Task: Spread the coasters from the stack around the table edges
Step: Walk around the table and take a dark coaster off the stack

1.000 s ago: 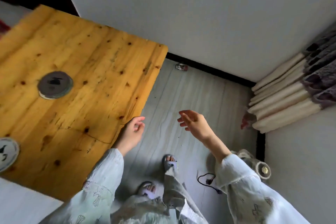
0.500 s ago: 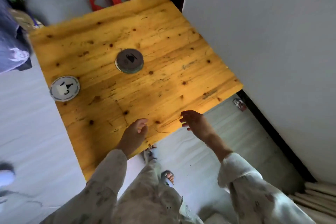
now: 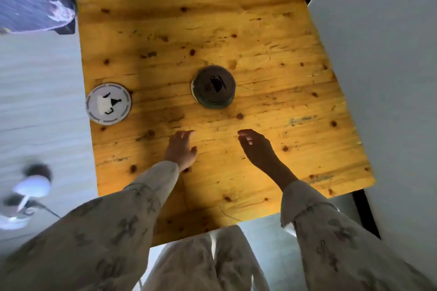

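Two hands, both empty. Left hand (image 3: 181,149): fingers loosely curled, over the table (image 3: 272,38) toward its near edge. Right hand (image 3: 256,146): fingers loosely extended, just right of the left, same distance in.

Stack (image 3: 213,87): dark coasters, mid-table, just beyond both hands; count not legible.

Placed coaster (image 3: 108,103): white, printed, at the left edge, its rim seeming level with or slightly past that edge.

Risks, as judged: a hasty two-handed reach could scatter the stack; a thin top coaster may lift with a second one stuck to it; any sleeve sweep leftward could knock the white coaster off its edge.
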Action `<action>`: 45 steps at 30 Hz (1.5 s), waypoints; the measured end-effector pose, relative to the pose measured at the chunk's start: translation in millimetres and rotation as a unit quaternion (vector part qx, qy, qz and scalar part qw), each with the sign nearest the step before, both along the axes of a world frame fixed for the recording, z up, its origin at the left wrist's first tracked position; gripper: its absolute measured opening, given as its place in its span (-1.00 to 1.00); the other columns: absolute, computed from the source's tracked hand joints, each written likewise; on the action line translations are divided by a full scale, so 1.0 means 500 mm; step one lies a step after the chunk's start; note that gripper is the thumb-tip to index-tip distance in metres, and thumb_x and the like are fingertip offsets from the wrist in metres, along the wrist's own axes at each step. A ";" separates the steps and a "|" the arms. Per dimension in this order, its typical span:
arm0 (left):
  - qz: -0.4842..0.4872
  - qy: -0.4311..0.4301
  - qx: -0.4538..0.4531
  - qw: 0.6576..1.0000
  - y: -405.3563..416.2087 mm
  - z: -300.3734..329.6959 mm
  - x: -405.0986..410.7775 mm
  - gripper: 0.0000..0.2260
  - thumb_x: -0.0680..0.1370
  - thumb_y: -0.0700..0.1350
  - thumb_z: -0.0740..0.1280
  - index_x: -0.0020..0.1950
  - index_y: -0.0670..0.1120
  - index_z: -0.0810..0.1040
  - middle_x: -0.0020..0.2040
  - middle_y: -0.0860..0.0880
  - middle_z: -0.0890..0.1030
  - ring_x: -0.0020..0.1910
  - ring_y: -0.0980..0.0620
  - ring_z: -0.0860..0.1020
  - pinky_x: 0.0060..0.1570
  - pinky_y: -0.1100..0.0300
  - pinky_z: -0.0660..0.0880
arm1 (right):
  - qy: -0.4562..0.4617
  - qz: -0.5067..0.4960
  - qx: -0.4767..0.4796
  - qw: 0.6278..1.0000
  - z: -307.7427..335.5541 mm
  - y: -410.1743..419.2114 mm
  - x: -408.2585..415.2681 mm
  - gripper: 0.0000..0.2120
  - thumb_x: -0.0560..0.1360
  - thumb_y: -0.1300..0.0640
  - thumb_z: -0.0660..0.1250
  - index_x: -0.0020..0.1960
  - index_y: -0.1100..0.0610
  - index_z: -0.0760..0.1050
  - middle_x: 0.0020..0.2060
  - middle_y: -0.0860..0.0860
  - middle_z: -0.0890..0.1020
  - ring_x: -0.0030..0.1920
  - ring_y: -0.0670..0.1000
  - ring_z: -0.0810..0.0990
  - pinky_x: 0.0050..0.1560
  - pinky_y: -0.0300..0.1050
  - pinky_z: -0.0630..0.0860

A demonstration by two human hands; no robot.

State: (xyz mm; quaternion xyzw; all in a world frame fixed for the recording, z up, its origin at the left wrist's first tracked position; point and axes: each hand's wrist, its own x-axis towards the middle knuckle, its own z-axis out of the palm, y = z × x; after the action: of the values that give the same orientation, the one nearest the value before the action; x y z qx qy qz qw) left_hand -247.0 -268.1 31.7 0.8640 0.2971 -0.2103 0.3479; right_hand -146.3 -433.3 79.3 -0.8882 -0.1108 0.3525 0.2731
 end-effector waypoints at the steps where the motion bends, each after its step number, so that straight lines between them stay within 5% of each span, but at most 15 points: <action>1: -0.009 0.022 0.021 1.000 0.011 -0.012 0.008 -0.45 0.54 -0.07 0.22 0.48 -0.03 0.08 0.51 -0.15 0.12 0.49 -0.14 0.09 0.45 -0.07 0.12 | -0.009 0.026 -0.009 1.000 -0.009 0.017 0.016 -0.68 0.59 0.17 0.15 0.32 0.20 0.42 0.28 0.19 0.52 0.28 0.15 0.49 0.24 -0.09 0.38; 6: -0.031 0.128 0.073 0.989 0.045 -0.063 0.013 -0.01 0.37 0.12 0.41 0.45 0.09 -0.33 0.51 -0.10 -0.35 0.48 -0.15 -0.33 0.38 -0.34 -0.15 | -0.081 0.181 -0.058 0.978 -0.070 0.100 0.093 -0.60 0.60 0.15 0.14 0.41 0.22 0.26 0.40 0.18 0.36 0.43 0.13 0.28 0.41 -0.07 0.18; 14: -0.018 0.124 0.100 0.987 0.031 -0.093 0.012 0.04 0.36 0.04 0.43 0.43 0.06 -0.39 0.50 -0.13 -0.37 0.47 -0.19 -0.33 0.36 -0.40 -0.12 | -0.205 0.333 -0.130 0.911 -0.136 0.209 0.169 -0.47 0.55 0.03 0.20 0.46 0.09 0.14 0.52 0.11 0.13 0.53 0.15 0.03 0.46 0.16 0.17; 20: -0.019 0.121 0.100 0.987 0.029 -0.095 0.009 0.03 0.37 0.03 0.42 0.43 0.05 -0.40 0.49 -0.13 -0.38 0.47 -0.19 -0.34 0.35 -0.40 -0.10 | -0.259 0.311 -0.175 0.898 -0.162 0.256 0.176 -0.33 0.51 -0.14 0.22 0.47 0.15 0.10 0.44 0.15 0.27 0.41 0.20 0.26 0.30 0.21 0.37; 26: -0.019 0.125 0.104 0.987 0.029 -0.096 0.011 0.03 0.37 0.03 0.42 0.42 0.05 -0.41 0.49 -0.13 -0.39 0.47 -0.18 -0.35 0.35 -0.39 -0.12 | -0.263 0.310 -0.166 0.899 -0.158 0.263 0.164 -0.63 0.56 0.05 0.19 0.28 0.25 0.36 0.39 0.21 0.38 0.39 0.26 0.32 0.23 0.20 0.44; 31: -0.022 0.128 0.105 0.986 0.030 -0.098 0.010 0.04 0.36 0.04 0.43 0.42 0.05 -0.41 0.49 -0.13 -0.39 0.46 -0.19 -0.35 0.34 -0.40 -0.13 | -0.281 0.285 -0.092 0.912 -0.132 0.204 0.124 -0.80 0.48 0.34 0.30 0.09 0.37 0.50 0.15 0.28 0.61 0.28 0.25 0.51 -0.17 0.16 0.63; 34: -0.023 0.129 0.103 0.986 0.033 -0.098 0.008 0.04 0.36 0.04 0.42 0.43 0.05 -0.41 0.49 -0.12 -0.39 0.46 -0.19 -0.36 0.34 -0.40 -0.13 | -0.328 0.333 -0.053 0.883 -0.113 0.144 0.090 -0.83 0.29 0.37 0.49 -0.13 0.34 0.60 -0.10 0.24 0.72 0.06 0.21 0.67 -0.46 0.06 0.65; 40: -0.023 0.136 0.088 0.987 0.037 -0.092 0.009 0.01 0.38 0.04 0.41 0.44 0.07 -0.38 0.49 -0.09 -0.40 0.47 -0.15 -0.36 0.36 -0.37 -0.15 | -0.313 0.409 -0.072 0.854 -0.116 0.008 -0.022 -0.80 0.28 0.31 0.51 -0.11 0.28 0.63 0.06 0.21 0.68 0.14 0.17 0.64 -0.07 -0.04 0.67; 43: -0.016 0.106 0.101 0.989 0.034 -0.088 -0.014 -0.10 0.43 0.00 0.37 0.48 0.05 -0.27 0.52 -0.04 -0.32 0.50 -0.09 -0.28 0.41 -0.29 -0.11 | -0.160 0.453 -0.148 0.865 -0.125 -0.033 -0.065 -0.69 0.57 0.28 0.11 0.29 0.30 0.37 0.51 0.20 0.17 0.51 0.19 0.13 0.23 0.05 0.48; 45: -0.002 0.092 0.091 0.992 0.019 -0.079 -0.040 -0.25 0.49 -0.10 0.29 0.50 -0.01 -0.15 0.54 -0.01 -0.25 0.52 -0.06 -0.21 0.46 -0.24 -0.05 | -0.139 0.467 -0.157 0.859 -0.126 -0.040 -0.064 -0.68 0.60 0.24 0.05 0.32 0.27 0.33 0.53 0.16 0.08 0.53 0.16 0.05 0.25 0.08 0.43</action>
State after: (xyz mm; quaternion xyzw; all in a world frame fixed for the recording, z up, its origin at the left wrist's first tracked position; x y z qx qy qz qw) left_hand -267.2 -258.8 -7.6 0.8696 0.3437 -0.2618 0.2391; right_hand -178.3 -453.3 16.3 -0.8030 -0.4929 0.3239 -0.0855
